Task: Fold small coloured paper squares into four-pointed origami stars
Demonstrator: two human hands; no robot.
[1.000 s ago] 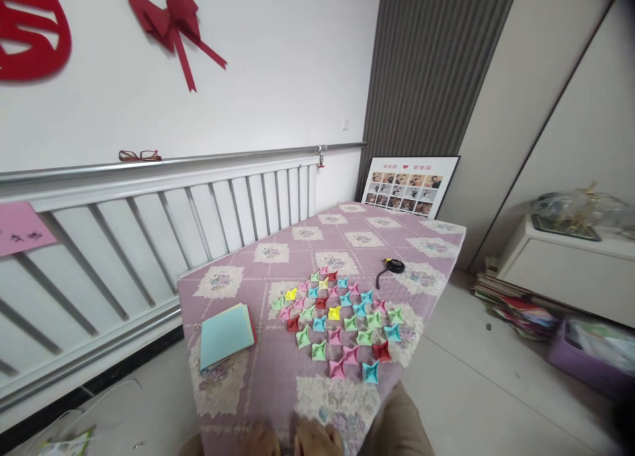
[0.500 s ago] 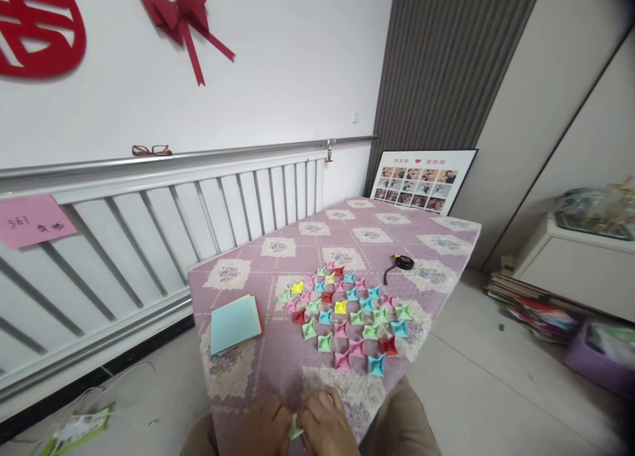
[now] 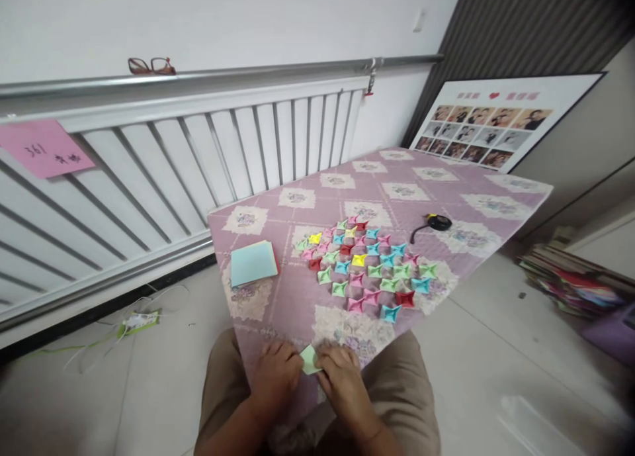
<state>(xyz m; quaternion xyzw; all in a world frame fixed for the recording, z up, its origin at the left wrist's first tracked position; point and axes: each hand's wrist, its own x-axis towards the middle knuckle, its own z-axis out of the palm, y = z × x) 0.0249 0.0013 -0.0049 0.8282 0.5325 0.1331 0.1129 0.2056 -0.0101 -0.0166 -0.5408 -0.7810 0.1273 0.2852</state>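
1. Two hands meet at the near edge of the table. The left hand (image 3: 278, 371) rests palm down on the cloth, its fingers closed on the left side of one pale green paper piece (image 3: 309, 360).
2. The right hand (image 3: 342, 374) has its thumb and forefinger clamped on the right side of that same piece, so the paper sits between the hands, just above the cloth or on it; I cannot tell which.
3. Two trouser legs (image 3: 409, 380) flank the table's narrow end.
4. One tablecloth (image 3: 292, 307), mauve with pale flowered patches, covers the table.
5. Beyond the hands stand folded paper shapes (image 3: 358, 260), around thirty-four in a close diamond-like group: four red, eight blue, two bright yellow, one pale yellow, the rest pink and green, too crowded there for a sure count.
6. Left of the group lies one paper stack (image 3: 254, 264), light blue on top; its sheets cannot be counted.
7. Farther along, near the right edge, lies one black tape measure (image 3: 439, 222) with a strap.
8. Behind are one white radiator (image 3: 278, 141), one pink note (image 3: 47, 148) hanging on it, one pair of glasses (image 3: 151, 67) on the pipe (image 3: 238, 79), and one photo board (image 3: 496, 122) with three rows of pictures.
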